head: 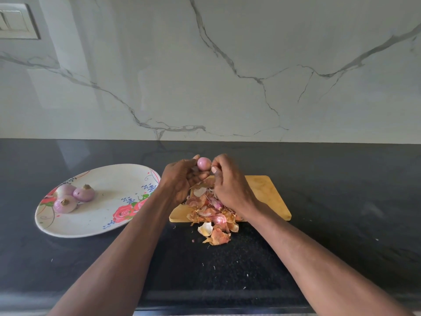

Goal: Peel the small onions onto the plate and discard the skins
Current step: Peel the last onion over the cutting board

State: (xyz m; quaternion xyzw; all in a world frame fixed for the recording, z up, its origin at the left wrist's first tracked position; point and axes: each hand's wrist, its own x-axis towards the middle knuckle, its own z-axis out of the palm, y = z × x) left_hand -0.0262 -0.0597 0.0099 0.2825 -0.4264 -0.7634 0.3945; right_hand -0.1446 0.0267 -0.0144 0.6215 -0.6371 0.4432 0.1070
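Note:
My left hand (180,179) holds a small pink onion (203,163) between thumb and fingertips above the wooden cutting board (266,192). My right hand (230,181) is beside it on the right, fingers curled, pinching a thin bit of skin at the onion's side. A heap of orange and pink onion skins (210,215) lies on the board's front part and spills onto the counter. Three peeled onions (74,197) sit at the left end of a white floral plate (109,208).
The board and plate rest on a black stone counter (341,224) backed by a white marble wall (227,76). A switch panel (16,21) is on the wall at top left. Small skin flecks dot the counter near its front edge.

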